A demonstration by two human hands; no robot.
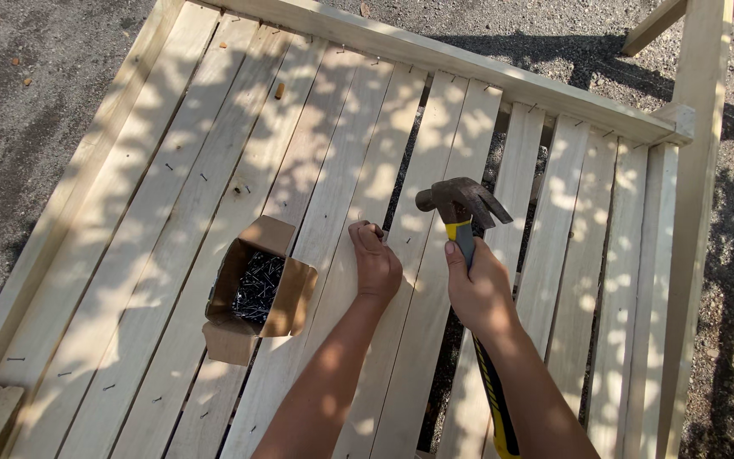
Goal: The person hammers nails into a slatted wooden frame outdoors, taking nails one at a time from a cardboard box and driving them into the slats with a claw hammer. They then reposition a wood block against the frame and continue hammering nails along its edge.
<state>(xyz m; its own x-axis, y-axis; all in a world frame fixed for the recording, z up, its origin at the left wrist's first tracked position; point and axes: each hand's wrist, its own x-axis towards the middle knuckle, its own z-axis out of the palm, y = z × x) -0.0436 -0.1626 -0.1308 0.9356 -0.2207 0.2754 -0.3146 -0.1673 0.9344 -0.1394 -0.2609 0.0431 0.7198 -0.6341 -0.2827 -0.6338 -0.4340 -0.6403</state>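
My right hand (479, 289) grips a claw hammer (460, 204) high on its yellow and black handle, just below the dark steel head. The head hovers a little above the pale wooden slats (333, 170), to the right of my left hand. My left hand (375, 259) rests on a slat with its fingers pinched together at the tip, as if on a small nail, which is too small to make out. An open cardboard box (256, 289) filled with dark nails sits on the slats just left of my left hand.
The slats form a large wooden frame with a top rail (469, 64) and a right-hand post (694, 212), lying over gravel ground (10, 102). Small nails stick out of several slats. Gaps between slats show dark ground beneath.
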